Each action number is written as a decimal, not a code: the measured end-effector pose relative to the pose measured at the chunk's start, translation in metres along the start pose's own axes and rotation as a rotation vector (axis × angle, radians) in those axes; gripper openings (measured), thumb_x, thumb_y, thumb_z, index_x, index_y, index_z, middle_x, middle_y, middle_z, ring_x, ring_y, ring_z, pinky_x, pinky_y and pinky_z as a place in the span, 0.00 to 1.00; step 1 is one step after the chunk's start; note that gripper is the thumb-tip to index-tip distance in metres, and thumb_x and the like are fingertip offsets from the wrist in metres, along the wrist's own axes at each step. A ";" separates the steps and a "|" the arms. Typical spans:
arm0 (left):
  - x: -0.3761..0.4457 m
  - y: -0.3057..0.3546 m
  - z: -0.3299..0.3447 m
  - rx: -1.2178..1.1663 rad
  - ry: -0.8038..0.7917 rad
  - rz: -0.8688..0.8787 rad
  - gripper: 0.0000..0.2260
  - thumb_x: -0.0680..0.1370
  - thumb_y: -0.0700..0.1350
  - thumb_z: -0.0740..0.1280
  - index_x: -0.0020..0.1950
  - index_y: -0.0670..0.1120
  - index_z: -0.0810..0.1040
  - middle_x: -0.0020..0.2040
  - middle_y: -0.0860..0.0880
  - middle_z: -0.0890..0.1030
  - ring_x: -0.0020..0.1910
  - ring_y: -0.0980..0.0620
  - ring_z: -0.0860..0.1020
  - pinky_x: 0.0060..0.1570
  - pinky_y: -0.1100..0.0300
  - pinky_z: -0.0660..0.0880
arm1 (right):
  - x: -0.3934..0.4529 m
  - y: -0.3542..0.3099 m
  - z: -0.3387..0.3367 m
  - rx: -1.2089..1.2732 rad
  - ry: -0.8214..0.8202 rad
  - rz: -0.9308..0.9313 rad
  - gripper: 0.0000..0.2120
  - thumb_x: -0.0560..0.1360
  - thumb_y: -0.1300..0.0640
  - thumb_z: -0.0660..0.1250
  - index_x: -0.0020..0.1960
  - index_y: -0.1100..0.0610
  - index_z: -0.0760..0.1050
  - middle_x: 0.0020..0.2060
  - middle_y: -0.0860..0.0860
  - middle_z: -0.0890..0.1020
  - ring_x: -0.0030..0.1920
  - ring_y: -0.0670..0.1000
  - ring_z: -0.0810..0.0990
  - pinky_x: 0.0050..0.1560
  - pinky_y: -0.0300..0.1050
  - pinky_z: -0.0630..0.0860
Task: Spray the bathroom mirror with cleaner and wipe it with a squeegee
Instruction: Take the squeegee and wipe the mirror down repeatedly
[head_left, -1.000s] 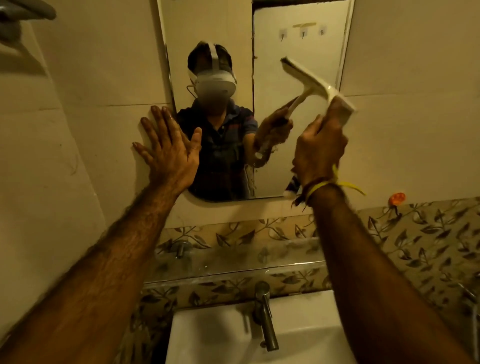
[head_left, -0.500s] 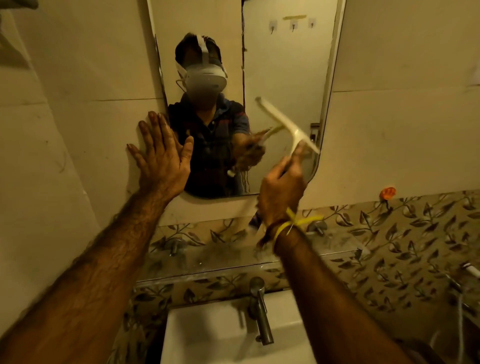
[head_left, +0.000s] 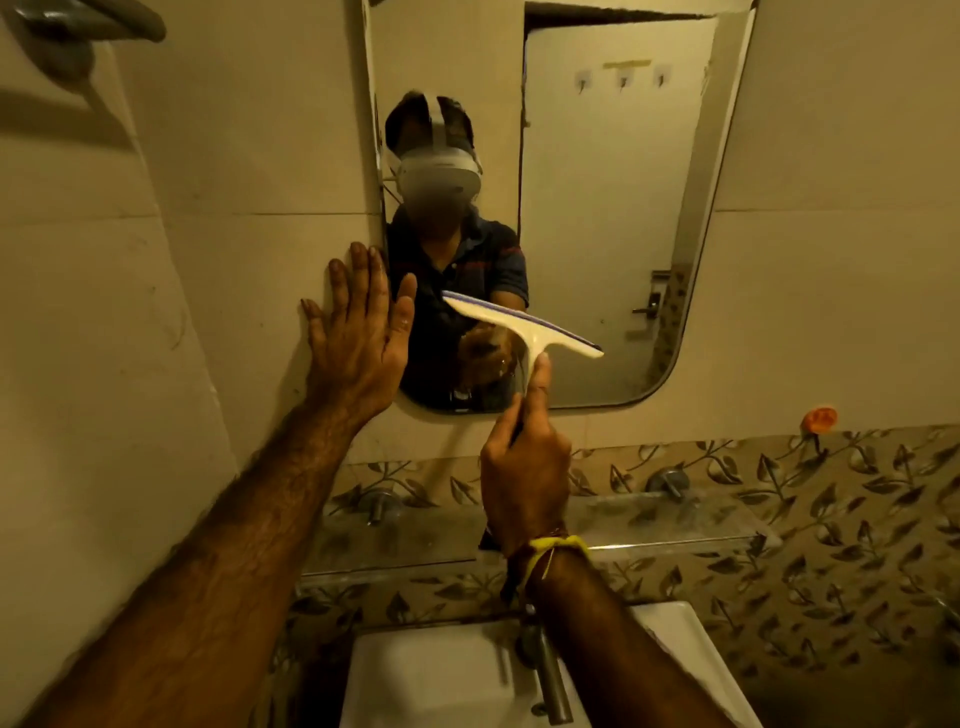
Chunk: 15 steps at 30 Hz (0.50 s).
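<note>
The wall mirror (head_left: 613, 218) hangs above the sink and reflects a person with a headset. My right hand (head_left: 524, 467) grips the handle of a white squeegee (head_left: 519, 325), whose blade lies tilted against the lower middle of the glass, left end higher. My left hand (head_left: 358, 338) is spread flat against the wall tile at the mirror's left edge, holding nothing. No spray bottle is in sight.
A glass shelf (head_left: 649, 525) on metal pegs runs below the mirror. Under it stand a white sink (head_left: 441, 670) and a metal tap (head_left: 550, 680). An orange hook (head_left: 818, 418) sticks to the wall on the right. A grey fixture (head_left: 88, 26) juts out top left.
My right hand has carried the squeegee down and to the left, from the mirror's upper right to its lower middle. My left hand has stayed pressed on the wall.
</note>
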<state>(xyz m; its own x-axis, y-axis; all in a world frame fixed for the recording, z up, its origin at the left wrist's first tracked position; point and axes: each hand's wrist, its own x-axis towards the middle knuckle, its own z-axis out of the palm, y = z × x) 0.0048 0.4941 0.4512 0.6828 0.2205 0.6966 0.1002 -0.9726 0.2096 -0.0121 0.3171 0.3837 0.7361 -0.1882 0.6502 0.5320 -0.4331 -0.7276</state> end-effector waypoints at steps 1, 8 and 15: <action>-0.001 -0.002 -0.001 -0.050 0.001 0.021 0.28 0.81 0.61 0.35 0.79 0.55 0.33 0.81 0.49 0.36 0.80 0.45 0.38 0.76 0.33 0.40 | -0.003 -0.002 0.002 -0.002 -0.020 -0.002 0.27 0.82 0.53 0.55 0.79 0.48 0.52 0.31 0.53 0.78 0.27 0.51 0.75 0.27 0.45 0.75; -0.004 -0.010 -0.011 -0.247 -0.004 -0.008 0.30 0.81 0.61 0.39 0.82 0.52 0.40 0.82 0.52 0.39 0.81 0.51 0.38 0.77 0.40 0.36 | 0.029 -0.026 0.018 -0.177 -0.058 -0.240 0.29 0.82 0.52 0.52 0.80 0.49 0.43 0.32 0.52 0.78 0.29 0.51 0.77 0.30 0.46 0.79; -0.006 -0.023 -0.012 -0.391 -0.028 0.021 0.29 0.82 0.59 0.43 0.82 0.53 0.42 0.82 0.54 0.40 0.80 0.56 0.38 0.78 0.44 0.35 | -0.002 0.008 0.020 -0.422 -0.080 -0.410 0.30 0.79 0.60 0.60 0.79 0.49 0.54 0.29 0.51 0.74 0.24 0.48 0.67 0.22 0.41 0.66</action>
<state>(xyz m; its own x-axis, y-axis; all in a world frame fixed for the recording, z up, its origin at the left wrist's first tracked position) -0.0106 0.5156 0.4503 0.7015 0.1938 0.6858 -0.1936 -0.8743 0.4451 -0.0013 0.3314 0.3718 0.5437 0.1281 0.8294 0.5790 -0.7727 -0.2602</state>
